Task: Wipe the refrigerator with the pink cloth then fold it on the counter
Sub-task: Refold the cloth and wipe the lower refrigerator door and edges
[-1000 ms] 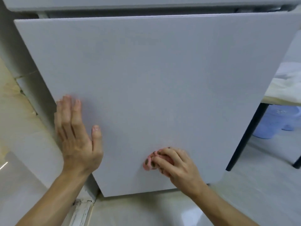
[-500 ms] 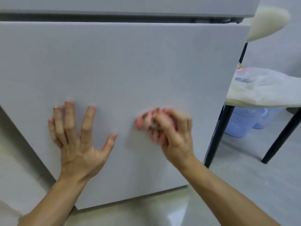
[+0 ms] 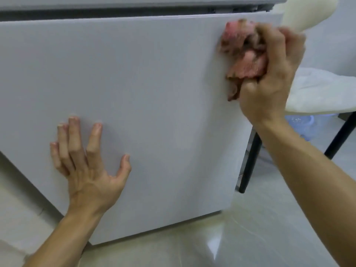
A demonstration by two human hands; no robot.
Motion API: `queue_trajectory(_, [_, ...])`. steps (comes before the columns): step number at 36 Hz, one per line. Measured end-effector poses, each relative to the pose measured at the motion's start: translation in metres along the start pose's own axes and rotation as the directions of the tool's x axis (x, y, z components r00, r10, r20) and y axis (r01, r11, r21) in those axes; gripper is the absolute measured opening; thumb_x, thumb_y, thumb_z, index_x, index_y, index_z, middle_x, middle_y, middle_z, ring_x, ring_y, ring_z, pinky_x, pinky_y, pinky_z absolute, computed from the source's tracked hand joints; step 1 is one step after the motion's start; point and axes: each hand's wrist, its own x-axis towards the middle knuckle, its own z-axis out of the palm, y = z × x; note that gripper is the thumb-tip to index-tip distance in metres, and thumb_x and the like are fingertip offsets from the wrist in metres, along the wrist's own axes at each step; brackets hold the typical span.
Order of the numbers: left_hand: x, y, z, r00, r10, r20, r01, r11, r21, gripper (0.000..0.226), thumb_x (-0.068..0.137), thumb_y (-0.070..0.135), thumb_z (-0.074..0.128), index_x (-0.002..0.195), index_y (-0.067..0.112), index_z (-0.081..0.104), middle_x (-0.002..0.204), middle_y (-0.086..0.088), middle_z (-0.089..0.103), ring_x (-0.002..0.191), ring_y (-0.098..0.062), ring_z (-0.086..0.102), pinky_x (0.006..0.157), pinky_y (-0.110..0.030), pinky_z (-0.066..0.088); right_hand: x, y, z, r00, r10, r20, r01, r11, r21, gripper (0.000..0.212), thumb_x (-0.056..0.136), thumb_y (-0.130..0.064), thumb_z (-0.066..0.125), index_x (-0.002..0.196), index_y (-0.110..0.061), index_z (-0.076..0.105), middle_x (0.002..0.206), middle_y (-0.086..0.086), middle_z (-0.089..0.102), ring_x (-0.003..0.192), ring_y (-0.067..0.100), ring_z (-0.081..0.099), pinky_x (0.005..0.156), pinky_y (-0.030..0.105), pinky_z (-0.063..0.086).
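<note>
The pale grey lower door of the refrigerator point(image 3: 154, 83) fills most of the head view. My right hand point(image 3: 273, 74) grips the bunched pink cloth point(image 3: 244, 54) and presses it against the door's upper right corner, close to the right edge. My left hand point(image 3: 84, 160) lies flat on the lower left part of the door with its fingers spread and nothing in it. A dark gap runs along the top of the door, below the upper door.
To the right of the refrigerator stands a cream chair point(image 3: 317, 89) with black legs point(image 3: 248, 160). A pale blue basket point(image 3: 300, 124) sits on the floor under it. Glossy light floor tiles point(image 3: 250, 237) lie below the door.
My right hand has swept the pink cloth from the door's lower middle up to its upper right corner. My left hand has stayed flat on the door's lower left, fingers spreading wider.
</note>
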Motion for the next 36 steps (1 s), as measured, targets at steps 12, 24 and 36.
queue_trajectory(12, [0.000,0.006,0.005,1.000,-0.012,0.001,0.012,0.998,-0.058,0.079,0.094,0.040,0.059,0.158,0.008,0.026,0.166,-0.036,0.016,0.156,-0.050,0.008,0.125,-0.065,0.003,-0.256,0.073,-0.062,0.855,-0.012,0.519,0.091,0.988,-0.127,0.026,0.106,-0.022,0.058,0.131,-0.017,0.051,0.137,0.008,0.043,0.123,0.034,0.045,0.104,0.047,0.047])
queue_trajectory(24, [-0.008,0.030,0.018,0.997,0.012,0.071,-0.001,0.989,-0.149,0.073,0.092,0.024,0.052,0.159,0.020,0.022,0.163,-0.039,0.020,0.150,-0.063,0.020,0.112,-0.082,0.020,-0.138,0.061,-0.046,0.970,0.094,0.226,-0.083,0.995,-0.055,0.058,0.078,0.012,0.060,0.132,-0.010,0.055,0.133,0.011,0.039,0.121,0.003,0.045,0.097,0.031,0.053])
queue_trajectory(36, [-0.009,0.025,0.019,0.999,-0.005,0.054,0.013,0.990,-0.143,0.067,0.098,0.031,0.049,0.159,0.016,0.026,0.162,-0.041,0.023,0.149,-0.061,0.017,0.117,-0.081,0.012,-0.298,0.069,-0.071,0.784,0.171,0.597,0.003,0.960,-0.280,0.044,0.089,-0.003,0.074,0.125,-0.023,0.059,0.129,0.008,0.050,0.106,0.035,0.061,0.077,0.042,0.059])
